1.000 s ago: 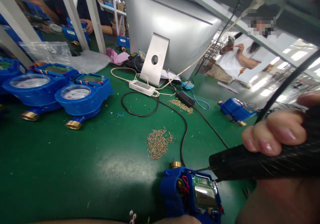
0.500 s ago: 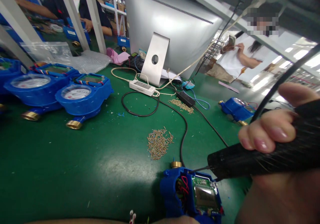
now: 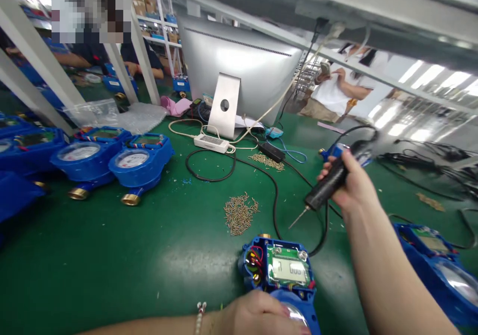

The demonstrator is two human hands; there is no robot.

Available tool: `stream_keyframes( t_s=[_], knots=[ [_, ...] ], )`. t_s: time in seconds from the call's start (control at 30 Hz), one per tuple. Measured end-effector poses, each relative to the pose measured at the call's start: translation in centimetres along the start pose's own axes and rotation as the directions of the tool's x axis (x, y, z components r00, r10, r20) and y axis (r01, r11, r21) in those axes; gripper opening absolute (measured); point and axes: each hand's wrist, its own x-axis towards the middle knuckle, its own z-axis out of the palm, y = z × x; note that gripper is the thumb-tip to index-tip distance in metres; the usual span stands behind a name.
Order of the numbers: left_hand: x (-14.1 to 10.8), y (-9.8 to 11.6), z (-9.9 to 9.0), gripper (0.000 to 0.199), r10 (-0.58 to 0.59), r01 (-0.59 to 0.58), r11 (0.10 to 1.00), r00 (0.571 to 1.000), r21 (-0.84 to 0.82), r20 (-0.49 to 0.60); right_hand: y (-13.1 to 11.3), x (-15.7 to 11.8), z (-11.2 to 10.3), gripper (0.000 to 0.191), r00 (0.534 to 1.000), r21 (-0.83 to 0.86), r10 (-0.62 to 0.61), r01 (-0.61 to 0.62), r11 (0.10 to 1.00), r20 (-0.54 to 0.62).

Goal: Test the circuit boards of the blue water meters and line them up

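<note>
In my right hand (image 3: 349, 183) is a black electric screwdriver (image 3: 324, 189), the fingers wrapped round its body. Its thin bit slants down to the left, in the air beyond the upper edge of a blue water meter (image 3: 276, 290) and apart from it. My left hand (image 3: 257, 311) lies over the meter's round dial at the bottom of the view, gripping it; the fingertips are partly out of frame. The meter's display housing is uncovered, showing a green circuit board with a lit screen and red wires in a side pocket. A heap of small brass-coloured screws (image 3: 239, 214) lies behind the meter.
Several blue meters (image 3: 138, 163) stand at the left; another (image 3: 435, 260) is at the right. A monitor (image 3: 239, 51) stands at the back, with a white power strip (image 3: 211, 144), loose black cables (image 3: 277, 200) and a second screw pile (image 3: 267, 161). People are beyond the bench.
My right hand has drawn the screwdriver away from the meter, its bit leaving the housing's corner. The view has shifted, bringing more of my left hand and the meter's dial into sight.
</note>
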Motion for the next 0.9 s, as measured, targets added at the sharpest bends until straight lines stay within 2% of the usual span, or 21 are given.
stream_keyframes(
  t_s=[0.1,0.2,0.33,0.43,0.53,0.6,0.67,0.73,0.8,0.9],
  knots=[
    [0.8,-0.5,-1.0,0.027,0.087,-0.087,0.996,0.996,0.02,-0.006,4.6,1.6,-1.5,0.026,0.989,-0.165,0.149,-0.149,0.975,-0.011],
    [1.9,-0.4,-2.8,0.025,0.058,-0.058,0.998,0.995,-0.004,0.08,8.2,1.8,-2.3,0.03,0.988,-0.281,0.152,-0.144,0.949,0.008],
    [3.0,0.1,-4.5,0.025,0.059,-0.052,0.998,0.963,-0.032,0.263,9.7,0.8,-2.8,0.031,0.997,-0.397,0.01,0.021,0.918,0.075],
    [3.5,0.4,-5.0,0.027,0.041,-0.024,0.997,0.965,-0.067,0.26,9.2,-1.1,-3.0,0.034,0.977,-0.436,-0.13,0.193,0.879,0.17],
    [4.1,0.7,-6.2,0.027,0.005,0.009,0.998,0.976,-0.059,0.219,8.4,-4.3,-3.3,0.036,0.908,-0.394,-0.166,0.324,0.86,0.385],
    [4.6,0.7,-7.8,0.025,-0.027,0.032,0.999,0.979,-0.022,0.201,8.2,-6.4,-3.9,0.04,0.828,-0.34,-0.124,0.355,0.871,0.548],
    [5.4,0.5,-9.8,0.027,-0.105,0.091,0.993,0.971,0.074,0.214,8.4,-7.9,-4.7,0.048,0.743,-0.289,-0.077,0.351,0.891,0.665],
    [6.2,0.0,-11.6,0.022,-0.325,0.285,0.936,0.926,0.207,0.194,8.9,-8.6,-5.5,0.054,0.665,-0.254,-0.028,0.323,0.912,0.746],
    [7.0,-0.8,-12.7,0.029,-0.532,0.463,0.837,0.813,0.291,0.236,9.5,-8.7,-6.1,0.058,0.596,-0.236,0.022,0.284,0.929,0.803],
    [7.8,-2.0,-12.9,0.04,-0.685,0.615,0.727,0.62,0.304,0.383,10.1,-8.2,-6.3,0.064,0.517,-0.231,0.082,0.232,0.945,0.852]
  ],
)
